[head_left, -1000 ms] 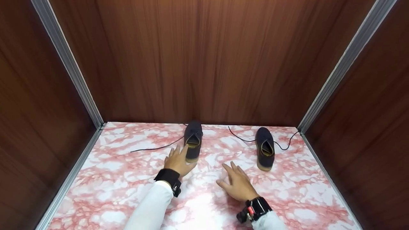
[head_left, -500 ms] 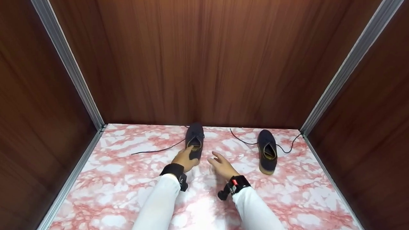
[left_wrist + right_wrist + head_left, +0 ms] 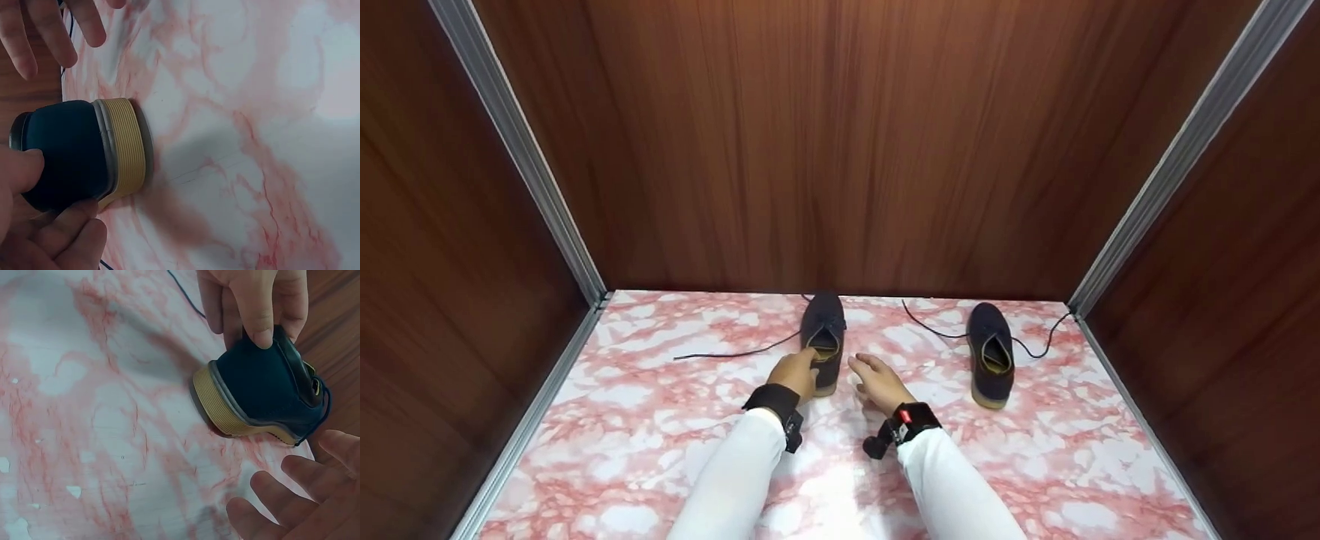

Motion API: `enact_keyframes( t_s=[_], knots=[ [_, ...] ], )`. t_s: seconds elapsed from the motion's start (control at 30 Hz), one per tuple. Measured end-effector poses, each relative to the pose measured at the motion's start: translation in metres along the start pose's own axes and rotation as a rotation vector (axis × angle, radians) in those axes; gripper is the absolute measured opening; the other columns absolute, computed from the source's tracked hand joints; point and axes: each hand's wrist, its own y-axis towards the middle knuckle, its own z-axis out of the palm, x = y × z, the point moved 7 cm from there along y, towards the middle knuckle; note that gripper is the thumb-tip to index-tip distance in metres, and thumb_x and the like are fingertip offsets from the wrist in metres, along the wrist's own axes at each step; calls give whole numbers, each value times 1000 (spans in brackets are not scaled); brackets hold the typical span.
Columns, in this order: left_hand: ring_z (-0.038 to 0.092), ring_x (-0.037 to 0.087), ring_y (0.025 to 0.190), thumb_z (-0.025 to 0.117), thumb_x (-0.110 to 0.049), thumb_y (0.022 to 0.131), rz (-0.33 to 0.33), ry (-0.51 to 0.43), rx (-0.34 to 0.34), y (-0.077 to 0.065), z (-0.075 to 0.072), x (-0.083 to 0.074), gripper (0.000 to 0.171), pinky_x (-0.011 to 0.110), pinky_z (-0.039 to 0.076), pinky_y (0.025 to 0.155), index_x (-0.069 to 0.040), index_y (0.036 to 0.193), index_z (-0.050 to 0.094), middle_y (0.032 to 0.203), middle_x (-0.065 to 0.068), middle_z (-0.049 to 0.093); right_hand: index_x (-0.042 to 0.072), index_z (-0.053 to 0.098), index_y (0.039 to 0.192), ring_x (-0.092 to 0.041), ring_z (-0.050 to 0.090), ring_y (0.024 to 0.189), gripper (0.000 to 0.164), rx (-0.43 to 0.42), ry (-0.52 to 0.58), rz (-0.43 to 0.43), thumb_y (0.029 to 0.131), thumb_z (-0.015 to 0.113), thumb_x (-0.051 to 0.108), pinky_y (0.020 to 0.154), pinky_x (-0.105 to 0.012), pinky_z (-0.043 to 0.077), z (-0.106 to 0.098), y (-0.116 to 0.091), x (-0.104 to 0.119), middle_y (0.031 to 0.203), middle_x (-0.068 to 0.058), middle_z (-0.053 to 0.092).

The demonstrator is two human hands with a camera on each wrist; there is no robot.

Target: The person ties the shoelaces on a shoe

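- Currently, the person's left hand [image 3: 793, 375] has hold of a dark shoe [image 3: 823, 330]; the left wrist view shows the thumb on the back of the heel and other fingers bent at its side
- This dark shoe is a little below the centre of the head view, with its toe towards the wooden back wall [image 3: 840, 150]; whether the heel touches the pink-and-white surface [image 3: 660, 427] I cannot tell
- Its ribbed sole [image 3: 225, 402], well visible in the right wrist view, is of yellowish colour
- From the dark shoe one thin lace [image 3: 735, 355] goes to the left of the frame, lying on the surface in a gentle curve
- Just beside the same shoe, on its right in the frame, is the right hand [image 3: 881, 385]; its fingers are extended and somewhat spread, it holds nothing, and a gap separates it from the shoe
- Right of the centre stands the second shoe [image 3: 990, 352], upright, well apart from both hands, and its toe also points to the wall
- Its left lace [image 3: 934, 328] and its right lace [image 3: 1039, 352] lie out to both sides, the latter reaching near the corner
- Each wrist wears a black band [image 3: 772, 401], and below it comes a white sleeve [image 3: 731, 480]
- Grey metal posts [image 3: 502, 120] run down from the upper left and upper right of the frame
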Motion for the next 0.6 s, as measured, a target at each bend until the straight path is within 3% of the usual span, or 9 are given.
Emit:
enact_keyframes(
  t_s=[0.27,0.43,0.6],
  knots=[
    [75,38,96,72,-13,96,138,30,-9,-28,-7,-25,10,52,59,86,-8,104,70,101,15,78,3,52,148,-44,70,120,59,-1,-122,-16,106,54,44,96,-56,59,-6,-10,3,138,-25,66],
    [75,35,91,72,-17,96,214,63,23,-51,-6,-40,10,49,59,82,-10,104,70,97,13,79,0,63,125,-38,77,100,48,-18,-212,-49,104,59,43,84,-49,64,-14,-17,0,111,-18,77],
    [75,31,89,74,-20,96,258,96,50,-74,-3,-47,12,44,58,79,-13,104,70,94,11,79,3,66,100,-33,78,81,37,-29,-292,-94,100,66,39,64,-35,61,-18,-25,-3,88,-10,76]
  ],
)
